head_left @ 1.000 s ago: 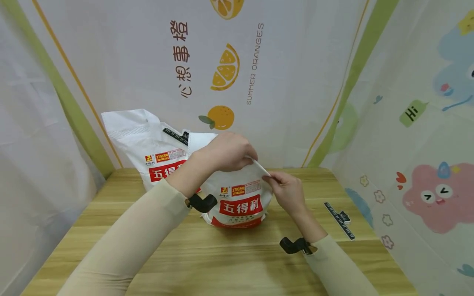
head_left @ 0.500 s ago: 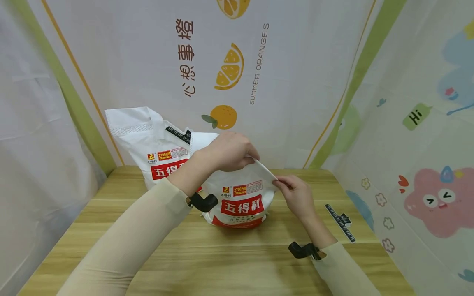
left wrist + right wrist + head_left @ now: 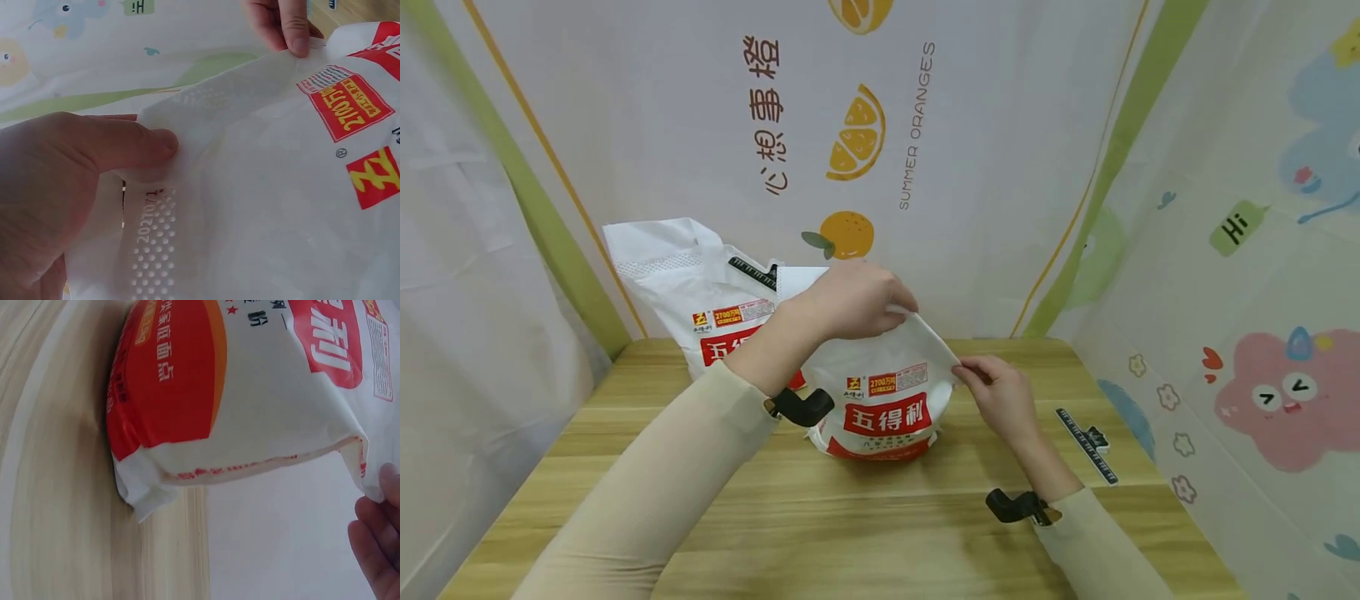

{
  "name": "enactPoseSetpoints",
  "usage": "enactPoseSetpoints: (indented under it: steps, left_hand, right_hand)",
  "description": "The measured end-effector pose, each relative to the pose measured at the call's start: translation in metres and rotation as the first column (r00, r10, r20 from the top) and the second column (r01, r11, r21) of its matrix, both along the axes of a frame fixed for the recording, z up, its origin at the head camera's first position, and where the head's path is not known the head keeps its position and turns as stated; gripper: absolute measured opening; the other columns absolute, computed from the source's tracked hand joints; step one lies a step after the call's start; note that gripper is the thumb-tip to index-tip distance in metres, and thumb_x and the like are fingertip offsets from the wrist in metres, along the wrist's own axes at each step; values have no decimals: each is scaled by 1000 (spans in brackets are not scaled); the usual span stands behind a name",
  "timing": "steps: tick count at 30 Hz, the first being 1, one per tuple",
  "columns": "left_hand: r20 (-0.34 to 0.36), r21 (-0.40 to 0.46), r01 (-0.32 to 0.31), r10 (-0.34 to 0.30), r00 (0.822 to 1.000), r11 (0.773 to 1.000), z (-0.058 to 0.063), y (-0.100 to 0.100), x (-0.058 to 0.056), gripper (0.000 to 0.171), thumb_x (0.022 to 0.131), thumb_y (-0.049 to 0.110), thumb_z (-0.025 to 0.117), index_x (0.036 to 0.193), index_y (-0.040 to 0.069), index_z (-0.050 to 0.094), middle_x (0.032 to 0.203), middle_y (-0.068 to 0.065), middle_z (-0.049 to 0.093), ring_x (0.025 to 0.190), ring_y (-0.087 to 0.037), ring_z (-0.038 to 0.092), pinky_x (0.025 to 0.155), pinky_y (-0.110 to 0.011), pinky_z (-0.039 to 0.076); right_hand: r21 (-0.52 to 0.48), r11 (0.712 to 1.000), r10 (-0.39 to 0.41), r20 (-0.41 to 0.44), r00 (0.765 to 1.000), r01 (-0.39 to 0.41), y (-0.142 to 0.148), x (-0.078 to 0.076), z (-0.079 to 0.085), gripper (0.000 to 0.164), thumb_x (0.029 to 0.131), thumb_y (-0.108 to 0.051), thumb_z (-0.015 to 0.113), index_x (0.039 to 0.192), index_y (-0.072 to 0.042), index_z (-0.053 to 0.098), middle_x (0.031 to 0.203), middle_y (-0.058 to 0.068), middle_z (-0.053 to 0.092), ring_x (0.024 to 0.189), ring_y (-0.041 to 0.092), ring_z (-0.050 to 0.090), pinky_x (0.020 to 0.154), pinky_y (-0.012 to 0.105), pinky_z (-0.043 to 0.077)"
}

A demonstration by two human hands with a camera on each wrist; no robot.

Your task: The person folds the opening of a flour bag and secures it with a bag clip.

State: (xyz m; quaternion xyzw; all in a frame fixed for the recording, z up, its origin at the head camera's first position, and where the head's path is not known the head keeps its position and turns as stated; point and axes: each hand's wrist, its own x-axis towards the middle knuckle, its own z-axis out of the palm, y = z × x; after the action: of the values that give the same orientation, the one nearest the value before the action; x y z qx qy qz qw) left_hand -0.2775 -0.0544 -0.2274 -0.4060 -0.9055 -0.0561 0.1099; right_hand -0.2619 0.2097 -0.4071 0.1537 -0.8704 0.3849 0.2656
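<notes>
A white flour bag with red printing stands on the wooden table, its top folded over. My left hand grips the folded top edge; in the left wrist view its thumb lies over the white fold, next to a strip of punched dots. The right corner of that fold is pinched by my right hand, between thumb and fingers. In the right wrist view the bag's side and base show, with the right fingertips at the far right edge. My left forearm covers part of the bag behind.
A second flour bag leans behind on the left, a black clip across its folded top. Another black clip lies on the table at the right. Printed curtains hang behind and at both sides.
My right hand has moved a little to the right and down, still pinching the fold's corner. The top edge now stretches farther right. My left hand keeps its grip in nearly the same place.
</notes>
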Motion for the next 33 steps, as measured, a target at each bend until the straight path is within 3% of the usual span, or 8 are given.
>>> enactPoseSetpoints:
  steps: [10,15,19,23,28,33]
  left_hand:
    - [-33,19,37,-36,999,999,-3,-3,2,21,103,21,77,122,19,86,120,1,84,114,-22,79,96,-40,64]
    - [-50,19,36,-35,998,999,-6,-3,1,21,103,19,77,122,18,86,120,-1,84,114,-23,79,96,-41,64]
    - [-50,23,40,-39,998,999,-6,-3,0,22,103,18,76,123,17,85,121,-1,84,114,-23,79,96,-42,64]
    - [-46,24,44,-43,998,999,-6,-2,-2,22,104,17,75,124,16,84,122,-1,84,114,-23,79,96,-42,64]
    - [-40,23,37,-36,999,999,-5,-1,-2,22,103,17,75,123,17,84,122,0,84,116,-23,78,97,-43,64]
    - [-21,21,23,-22,1000,1000,-4,-1,-1,23,104,18,75,125,17,84,125,0,83,119,-24,77,101,-43,62]
  right_hand:
    - [56,998,24,63,998,-27,1,1,2,9,99,-7,81,105,-1,81,102,15,82,87,27,80,74,36,67]
    - [27,997,71,186,980,-78,13,2,5,16,103,-16,79,114,-5,82,110,14,82,91,22,79,76,27,65]
    - [29,996,71,264,962,-82,40,7,9,26,108,-28,73,124,-10,81,117,12,81,93,16,75,76,25,60]
    - [50,998,28,279,960,-43,78,10,10,30,112,-25,65,130,-5,78,121,18,80,96,17,72,76,26,57]
    - [158,987,-77,304,950,29,128,13,6,34,114,-23,60,135,0,74,125,24,78,104,33,74,74,29,58]
    - [295,951,-191,330,924,91,170,17,-4,37,114,-24,58,135,3,72,127,27,76,116,47,71,89,55,62]
